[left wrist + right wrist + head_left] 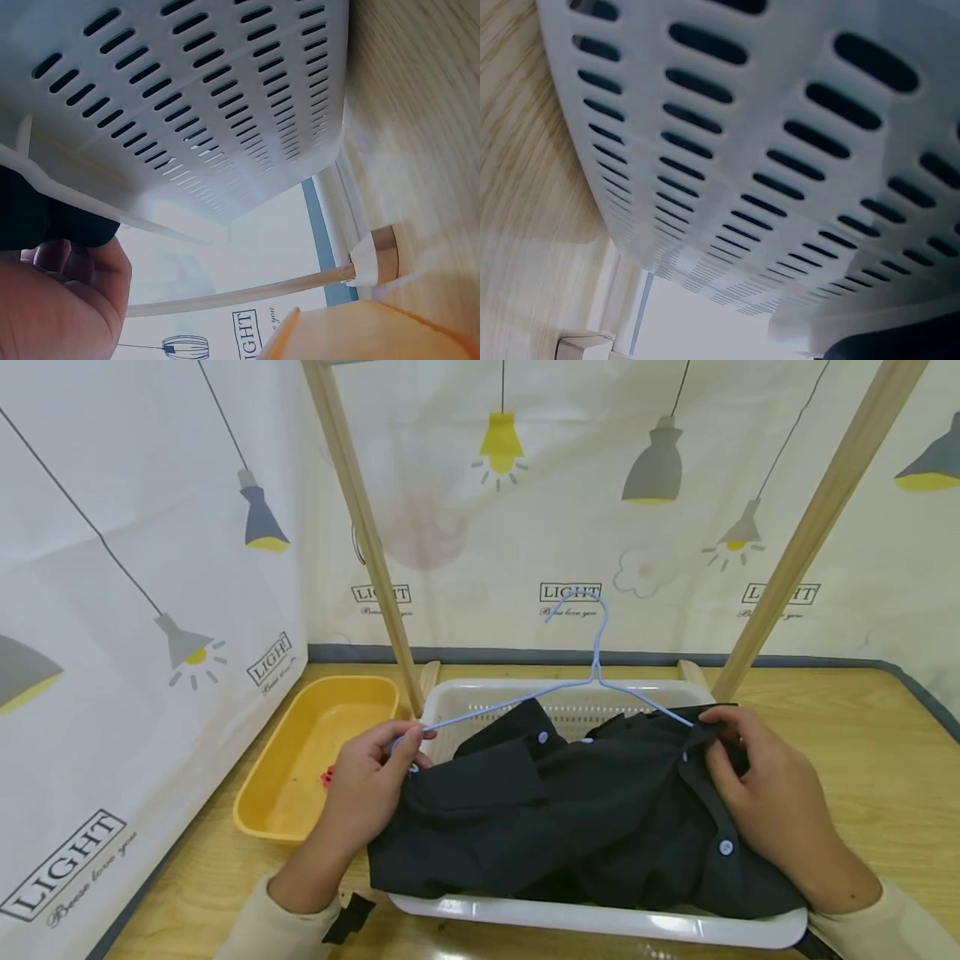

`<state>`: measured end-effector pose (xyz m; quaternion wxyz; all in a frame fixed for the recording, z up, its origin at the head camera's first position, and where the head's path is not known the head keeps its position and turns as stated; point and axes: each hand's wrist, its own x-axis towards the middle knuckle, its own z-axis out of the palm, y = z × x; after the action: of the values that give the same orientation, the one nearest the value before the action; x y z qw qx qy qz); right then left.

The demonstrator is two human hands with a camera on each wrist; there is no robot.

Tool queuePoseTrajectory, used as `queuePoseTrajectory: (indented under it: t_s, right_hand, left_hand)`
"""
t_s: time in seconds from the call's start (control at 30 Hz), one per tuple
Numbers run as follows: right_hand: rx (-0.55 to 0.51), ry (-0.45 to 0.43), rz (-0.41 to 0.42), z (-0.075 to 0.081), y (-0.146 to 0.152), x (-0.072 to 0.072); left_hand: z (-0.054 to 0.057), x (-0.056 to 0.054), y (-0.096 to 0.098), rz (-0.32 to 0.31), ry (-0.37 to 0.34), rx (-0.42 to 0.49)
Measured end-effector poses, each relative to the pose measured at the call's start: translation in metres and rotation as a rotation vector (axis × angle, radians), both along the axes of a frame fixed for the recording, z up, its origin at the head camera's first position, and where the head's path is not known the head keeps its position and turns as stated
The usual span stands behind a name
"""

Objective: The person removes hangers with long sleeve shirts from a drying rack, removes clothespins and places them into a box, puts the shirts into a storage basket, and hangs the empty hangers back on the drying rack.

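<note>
A black shirt [600, 827] with pale buttons lies bunched over the white slotted basket [600, 927]. A light-blue wire hanger [597, 652] sits partly inside it, its hook standing up above the cloth. My left hand [375, 777] pinches the hanger's left end next to the shirt's edge; the left wrist view shows the same hand [64, 307] with curled fingers at dark cloth. At the hanger's right end, my right hand [776, 789] pinches the shirt between thumb and fingers; the hanger's tip there is hidden by cloth. Dark cloth [900, 341] appears low in the right wrist view.
A yellow tray [307, 752] with a small red item [327, 777] stands left of the basket. Two wooden poles [367, 535] rise behind it. A printed cloth backdrop [450, 543] borders the wooden table [862, 752]. A small black strip [349, 918] lies near the left sleeve.
</note>
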<state>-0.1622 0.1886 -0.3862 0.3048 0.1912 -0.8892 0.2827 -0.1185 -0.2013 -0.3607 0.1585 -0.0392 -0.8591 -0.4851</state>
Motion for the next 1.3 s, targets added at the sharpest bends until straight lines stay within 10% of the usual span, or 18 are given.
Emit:
queuePoseTrajectory:
  t_s: [1.3]
  right_hand:
    - [0.035,-0.077,0.029,-0.0004,-0.0003,-0.0003]
  left_hand:
    - [0.0013,-0.0044,-0.01,0.038,-0.014,0.258]
